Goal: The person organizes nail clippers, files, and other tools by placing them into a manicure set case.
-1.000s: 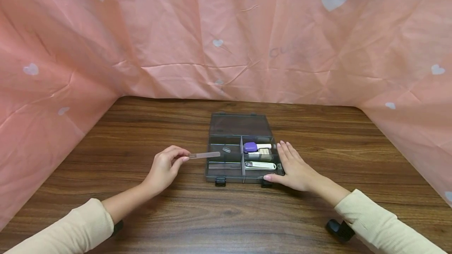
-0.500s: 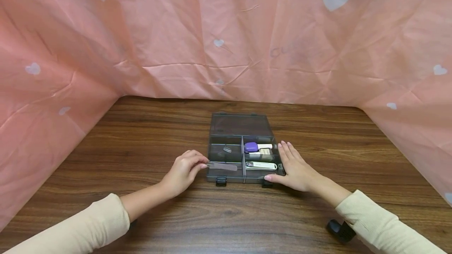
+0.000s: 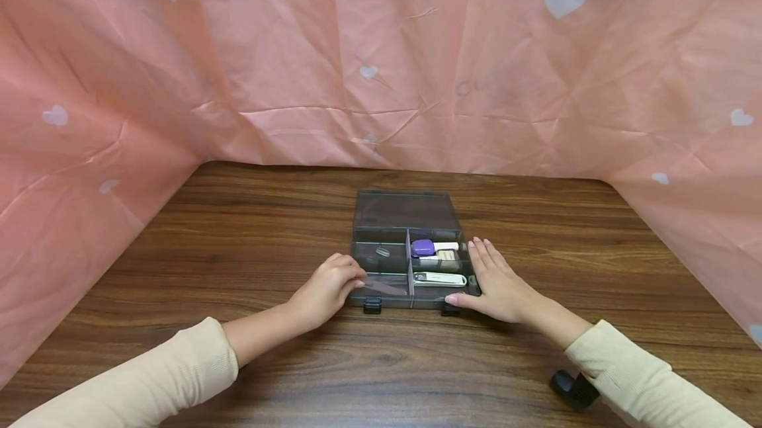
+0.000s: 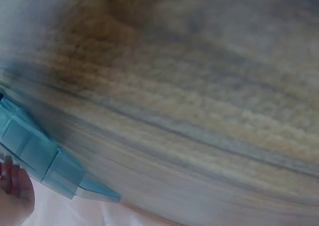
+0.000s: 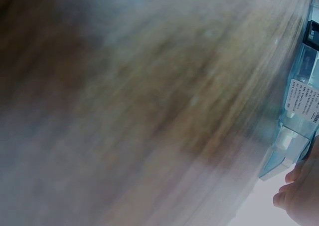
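A dark translucent compartment box [image 3: 407, 208] lies on the table with its lid folded back. At its left edge my left hand [image 3: 326, 289] pinches one end of a pale nail file [image 3: 387, 288], which slants down into the front left compartment. Flat against the box's right side rests my right hand [image 3: 499, 282], fingers straight, thumb at the front rim. The front right compartment holds a nail clipper [image 3: 439, 280]. Behind it lie a purple-and-white nail polish bottle [image 3: 423, 247] and a small labelled bottle [image 3: 446, 256]. A small clear piece [image 3: 383, 252] sits in the left compartment behind the file.
The box has two black front latches [image 3: 372, 305]. A printed label [image 5: 303, 102] shows on its side in the right wrist view. Wooden tabletop [image 3: 286, 203] surrounds it, enclosed by a pink cloth [image 3: 417, 84] with hearts. Near the right forearm is a black object [image 3: 573, 388].
My left hand has moved right and lowered the nail file from above the box into its front left compartment. My right hand has stayed on the box's side.
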`<action>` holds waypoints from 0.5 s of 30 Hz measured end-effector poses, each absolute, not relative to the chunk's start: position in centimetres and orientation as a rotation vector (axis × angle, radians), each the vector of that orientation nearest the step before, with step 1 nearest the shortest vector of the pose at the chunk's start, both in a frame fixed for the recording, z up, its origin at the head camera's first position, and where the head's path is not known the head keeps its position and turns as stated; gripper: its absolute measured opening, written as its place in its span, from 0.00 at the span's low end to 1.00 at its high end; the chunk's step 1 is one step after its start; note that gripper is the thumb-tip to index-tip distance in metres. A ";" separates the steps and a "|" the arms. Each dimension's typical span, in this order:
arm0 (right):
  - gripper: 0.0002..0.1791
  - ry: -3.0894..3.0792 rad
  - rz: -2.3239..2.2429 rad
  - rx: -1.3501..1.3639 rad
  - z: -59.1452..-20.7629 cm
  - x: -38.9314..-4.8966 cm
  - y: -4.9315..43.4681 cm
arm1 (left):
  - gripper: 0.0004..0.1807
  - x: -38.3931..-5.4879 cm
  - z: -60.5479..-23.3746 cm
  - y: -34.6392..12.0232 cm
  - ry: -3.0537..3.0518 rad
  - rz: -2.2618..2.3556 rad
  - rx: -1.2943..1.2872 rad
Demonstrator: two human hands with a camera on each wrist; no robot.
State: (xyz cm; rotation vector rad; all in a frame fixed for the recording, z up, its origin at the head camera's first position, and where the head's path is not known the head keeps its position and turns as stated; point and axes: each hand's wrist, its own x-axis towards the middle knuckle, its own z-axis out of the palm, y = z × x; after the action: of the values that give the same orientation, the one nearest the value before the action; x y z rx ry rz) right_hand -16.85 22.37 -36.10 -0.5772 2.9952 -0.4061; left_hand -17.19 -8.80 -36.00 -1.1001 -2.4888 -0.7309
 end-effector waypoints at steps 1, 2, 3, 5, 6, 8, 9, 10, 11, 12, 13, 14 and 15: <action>0.59 2.997 -0.407 -0.579 -36.1 -16.9 22.3 | 0.04 -17.2 -35.9 -8.8 -2.500 -0.720 -1.106; 0.59 2.999 -0.407 -0.581 -36.1 -16.9 22.3 | 0.04 -17.3 -35.9 -8.7 -2.512 -0.713 -1.114; 0.59 3.000 -0.407 -0.582 -36.1 -16.9 22.3 | 0.04 -17.3 -35.8 -8.7 -2.524 -0.704 -1.124; 0.59 3.002 -0.410 -0.585 -36.2 -16.9 22.3 | 0.04 -17.5 -35.6 -8.8 -2.547 -0.688 -1.144; 0.59 3.003 -0.410 -0.586 -36.2 -17.0 22.3 | 0.04 -17.5 -35.5 -8.8 -2.556 -0.682 -1.157; 0.59 3.004 -0.410 -0.587 -36.2 -17.0 22.3 | 0.04 -17.7 -35.3 -8.9 -2.572 -0.675 -1.184; 0.59 3.003 -0.411 -0.586 -36.2 -17.0 22.3 | 0.04 -17.7 -35.1 -8.9 -2.579 -0.665 -1.196; 0.59 3.003 -0.412 -0.587 -36.2 -17.0 22.3 | 0.04 -17.8 -35.0 -9.0 -2.587 -0.655 -1.206; 0.59 3.003 -0.412 -0.586 -36.1 -17.0 22.3 | 0.04 -17.9 -34.8 -9.0 -2.598 -0.643 -1.218; 0.59 3.001 -0.412 -0.585 -36.1 -17.0 22.3 | 0.04 -17.9 -34.7 -9.0 -2.607 -0.622 -1.232; 0.59 3.001 -0.414 -0.584 -36.1 -17.0 22.3 | 0.04 -18.0 -34.5 -9.0 -2.619 -0.598 -1.243; 0.59 2.999 -0.416 -0.584 -36.1 -17.0 22.3 | 0.04 -18.1 -34.4 -8.9 -2.631 -0.572 -1.253; 0.59 2.998 -0.417 -0.583 -36.1 -17.0 22.3 | 0.05 -18.1 -34.2 -8.9 -2.646 -0.547 -1.262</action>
State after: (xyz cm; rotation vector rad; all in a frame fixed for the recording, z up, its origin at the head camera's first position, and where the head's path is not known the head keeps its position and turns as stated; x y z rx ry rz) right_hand -16.99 22.33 -36.14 -0.5833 2.9983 -0.4174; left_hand -18.12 -8.90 -34.21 -1.2617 -2.6463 -0.5475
